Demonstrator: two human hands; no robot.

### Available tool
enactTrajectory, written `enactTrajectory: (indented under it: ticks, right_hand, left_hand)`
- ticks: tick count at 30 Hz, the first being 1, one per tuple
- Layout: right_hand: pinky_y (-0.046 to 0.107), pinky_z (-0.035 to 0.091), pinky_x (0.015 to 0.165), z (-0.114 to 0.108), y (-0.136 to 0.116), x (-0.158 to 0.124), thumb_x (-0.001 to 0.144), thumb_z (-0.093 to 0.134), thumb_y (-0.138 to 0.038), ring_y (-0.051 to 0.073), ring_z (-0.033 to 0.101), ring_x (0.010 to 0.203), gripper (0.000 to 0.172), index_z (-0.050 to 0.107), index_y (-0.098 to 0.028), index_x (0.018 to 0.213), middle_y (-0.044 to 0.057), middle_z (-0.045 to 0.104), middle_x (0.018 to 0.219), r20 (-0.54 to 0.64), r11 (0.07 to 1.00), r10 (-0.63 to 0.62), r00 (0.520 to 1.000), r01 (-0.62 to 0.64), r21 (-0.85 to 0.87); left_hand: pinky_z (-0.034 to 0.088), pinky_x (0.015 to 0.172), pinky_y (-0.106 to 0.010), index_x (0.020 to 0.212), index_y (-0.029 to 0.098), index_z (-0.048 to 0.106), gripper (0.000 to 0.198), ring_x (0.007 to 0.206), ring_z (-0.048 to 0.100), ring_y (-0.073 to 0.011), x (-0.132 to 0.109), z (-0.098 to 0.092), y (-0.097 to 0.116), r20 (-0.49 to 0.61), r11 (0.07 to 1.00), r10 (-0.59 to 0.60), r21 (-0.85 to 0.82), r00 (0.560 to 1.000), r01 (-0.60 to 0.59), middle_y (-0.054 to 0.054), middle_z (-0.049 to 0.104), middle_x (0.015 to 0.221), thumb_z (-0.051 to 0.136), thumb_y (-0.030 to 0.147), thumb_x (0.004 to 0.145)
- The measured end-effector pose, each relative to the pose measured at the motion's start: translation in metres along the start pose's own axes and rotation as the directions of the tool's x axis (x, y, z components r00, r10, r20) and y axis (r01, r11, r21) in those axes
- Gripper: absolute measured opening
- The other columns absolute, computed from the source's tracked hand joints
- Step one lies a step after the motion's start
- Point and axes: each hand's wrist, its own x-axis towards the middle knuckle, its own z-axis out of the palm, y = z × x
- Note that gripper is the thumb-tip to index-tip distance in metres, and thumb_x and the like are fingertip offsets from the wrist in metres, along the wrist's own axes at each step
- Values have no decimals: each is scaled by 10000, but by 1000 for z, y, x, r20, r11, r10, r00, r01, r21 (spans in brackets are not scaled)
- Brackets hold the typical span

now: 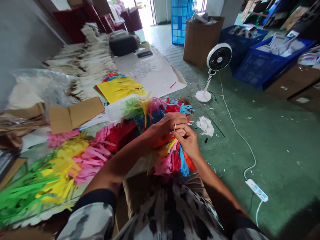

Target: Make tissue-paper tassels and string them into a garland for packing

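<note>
**Entry: fringed-paper work, floor station, L to R**

- Green fringed strips, yellow fringed strips, pink fringed strips, red fringed strips: laid in a row at far L. All are cut and loose, none bound. Judged as stock not yet taken up.
- Cardboard piece and yellow sheet stack: set behind the row. Sheets are uncut.
- Fringed paper bundle: mixed colours, held over the lap at centre, hanging below both hands. Judged partly assembled, with binding in progress at its top.
- Left hand: closed, fingers curled over the bundle's top.
- White strip: small, seen between the two hands; tape or paper can't be told.
- Right hand: fingertips pinched at the white strip, touching the L hand.
- Crumpled white paper: on the green floor, just R of the hands.
- Fan, power strip, blue crates: well apart, at R.

**Writing:** none is legible. Labels on the R-side boxes are too small; no brand is made out on fan or power strip.
</note>
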Motion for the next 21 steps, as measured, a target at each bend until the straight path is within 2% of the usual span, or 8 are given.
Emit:
enactTrajectory:
  ticks: [3, 5, 9, 10, 12, 17, 19, 21]
  right_hand:
    - [269, 503, 644, 0, 1, -1, 878, 782, -488, 131, 629, 655, 268, 698, -234, 863, -11, 711, 753, 11, 1000, 9, 1000, -9, 11]
    - [277, 506, 646, 0, 2, -1, 892, 768, -488, 138, 635, 658, 269, 702, -232, 840, -6, 717, 746, 17, 1000, 10, 1000, -10, 3]
    - [298, 537, 686, 0, 1, 0, 903, 758, -504, 156, 672, 692, 267, 721, -240, 884, -3, 737, 761, 16, 1000, 10, 1000, -10, -9]
    - [303, 544, 695, 0, 1, 0, 901, 759, -510, 160, 679, 698, 272, 720, -242, 888, -3, 741, 765, 14, 1000, 9, 1000, -8, -11]
    - [308, 549, 699, 1, 0, 0, 895, 766, -520, 165, 687, 698, 279, 716, -245, 882, -3, 746, 764, 11, 1000, 6, 1000, -6, -15]
    - [311, 533, 685, 1, -2, 0, 897, 768, -513, 174, 690, 688, 275, 727, -241, 884, 2, 762, 759, -8, 1000, 0, 1000, 0, -28]
    - [310, 531, 679, 0, -2, 0, 897, 766, -516, 174, 689, 678, 281, 727, -239, 881, -1, 760, 747, -22, 1000, -3, 1000, 3, -27]
    - [312, 535, 683, 0, -2, -1, 899, 766, -509, 175, 693, 682, 276, 725, -237, 877, -1, 759, 746, -37, 1000, -5, 999, 4, -23]
  left_hand:
    - [531, 734, -291, 964, 185, 722, 244, 850, 681, -162, 10, -14, -9, -203, 976, -84, -213, 976, 40, -104, 755, 1081, 555, 361, 992]
    - [506, 617, -281, 1036, 191, 707, 316, 702, 640, -141, 11, -30, -17, -348, 910, -226, -409, 910, 70, -91, 735, 972, 517, 443, 1026]
    - [354, 432, -224, 1012, 205, 685, 385, 476, 441, -84, 4, -64, -29, -361, 655, -481, -754, 799, 54, 8, 561, 668, 643, 582, 945]
    - [308, 404, -216, 987, 209, 673, 383, 449, 387, -67, 1, -71, -29, -367, 600, -526, -800, 768, 29, 18, 548, 665, 690, 584, 912]
    - [237, 367, -215, 954, 214, 641, 344, 420, 321, -43, -3, -83, -25, -395, 567, -570, -824, 720, -2, 7, 600, 740, 731, 540, 891]
    - [282, 390, -202, 997, 212, 605, 217, 442, 371, -20, -7, -106, -3, -414, 560, -571, -828, 709, -32, -27, 663, 964, 682, 414, 975]
    - [322, 428, -183, 1005, 207, 599, 212, 485, 423, -19, -10, -113, 5, -432, 557, -579, -829, 692, -51, -23, 653, 969, 661, 409, 997]
    - [328, 435, -177, 939, 184, 610, 198, 495, 459, -26, -17, -112, 9, -406, 595, -571, -803, 714, 19, -19, 655, 884, 686, 364, 969]
